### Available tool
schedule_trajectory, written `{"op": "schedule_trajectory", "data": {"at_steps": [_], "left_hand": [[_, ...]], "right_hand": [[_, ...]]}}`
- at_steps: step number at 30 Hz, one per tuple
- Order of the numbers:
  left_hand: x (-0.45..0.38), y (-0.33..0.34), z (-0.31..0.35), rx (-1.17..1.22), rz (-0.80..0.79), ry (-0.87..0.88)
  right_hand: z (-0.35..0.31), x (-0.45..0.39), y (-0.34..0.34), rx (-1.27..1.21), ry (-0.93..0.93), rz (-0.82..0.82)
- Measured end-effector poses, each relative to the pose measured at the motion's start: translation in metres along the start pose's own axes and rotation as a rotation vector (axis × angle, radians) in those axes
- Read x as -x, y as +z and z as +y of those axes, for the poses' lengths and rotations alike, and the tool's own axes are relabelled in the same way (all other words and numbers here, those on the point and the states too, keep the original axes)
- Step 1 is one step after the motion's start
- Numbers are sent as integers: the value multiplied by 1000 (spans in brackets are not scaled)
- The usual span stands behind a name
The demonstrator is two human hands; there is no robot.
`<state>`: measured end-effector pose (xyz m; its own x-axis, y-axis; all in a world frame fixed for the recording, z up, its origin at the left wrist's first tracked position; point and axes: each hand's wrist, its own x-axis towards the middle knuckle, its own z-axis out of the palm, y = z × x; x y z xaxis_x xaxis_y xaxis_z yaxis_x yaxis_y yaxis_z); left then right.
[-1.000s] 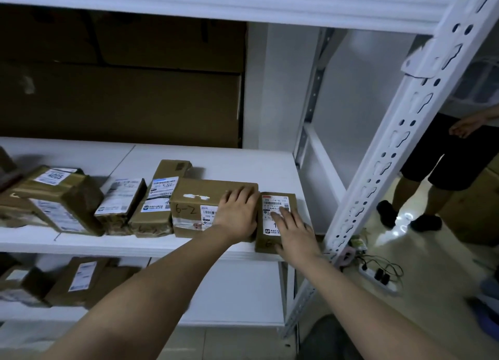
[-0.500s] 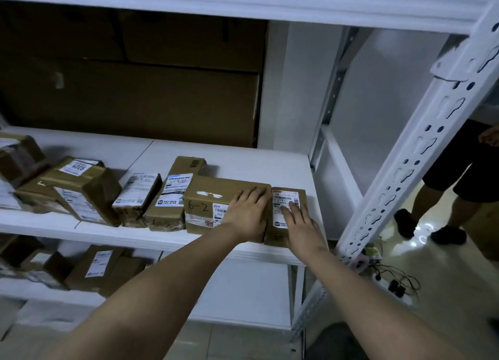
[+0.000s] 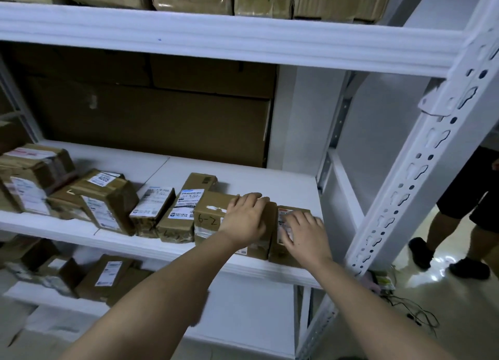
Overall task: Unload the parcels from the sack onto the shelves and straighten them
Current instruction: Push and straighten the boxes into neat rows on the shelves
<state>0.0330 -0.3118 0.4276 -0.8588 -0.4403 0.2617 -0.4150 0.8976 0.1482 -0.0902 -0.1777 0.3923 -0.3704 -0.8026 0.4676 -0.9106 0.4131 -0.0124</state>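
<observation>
Nearest the camera, both bare forearms reach forward over the front edge of the middle shelf [image 3: 113,241] of a white metal rack. Below it, a lower shelf [image 3: 32,292] holds several labelled cardboard parcels, blurred. To the right, the perforated rack upright [image 3: 421,176] stands between the shelf and a second person's legs [image 3: 456,224] on the glossy floor; cables [image 3: 413,309] lie by the upright's foot.

The small parcel [image 3: 286,251] sits at the right end of the row, at the shelf's front edge, touching the parcel marked "6-2" [image 3: 208,219]. The right hand [image 3: 303,235] lies palm down on top of the small parcel, fingers spread and nearly straight over its label, gripping nothing. The left hand [image 3: 247,219] rests on the right end of the "6-2" parcel, fingers lightly bent over its far top edge, pressing rather than clasping.

Further left, a row of labelled parcels [image 3: 151,211] stands tilted at differing angles. Behind, large flat cartons [image 3: 151,122] fill the back. The top shelf [image 3: 216,38] carries more boxes.
</observation>
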Motion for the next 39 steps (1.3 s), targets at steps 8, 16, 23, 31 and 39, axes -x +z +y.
{"op": "schedule_trajectory", "data": {"at_steps": [8, 16, 23, 31, 39], "left_hand": [[7, -65, -34, -34, 216, 46], [35, -157, -88, -178, 401, 200], [70, -224, -148, -400, 435, 261], [68, -288, -205, -453, 567, 66], [32, -358, -253, -462, 664, -84]], "right_hand": [[-37, -31, -56, -71, 11, 143], [-116, -63, -112, -33, 0, 352], [-207, -102, -146, 25, -3, 363], [-263, -169, -202, 80, -75, 440], [-304, -282, -276, 236, -122, 531]]}}
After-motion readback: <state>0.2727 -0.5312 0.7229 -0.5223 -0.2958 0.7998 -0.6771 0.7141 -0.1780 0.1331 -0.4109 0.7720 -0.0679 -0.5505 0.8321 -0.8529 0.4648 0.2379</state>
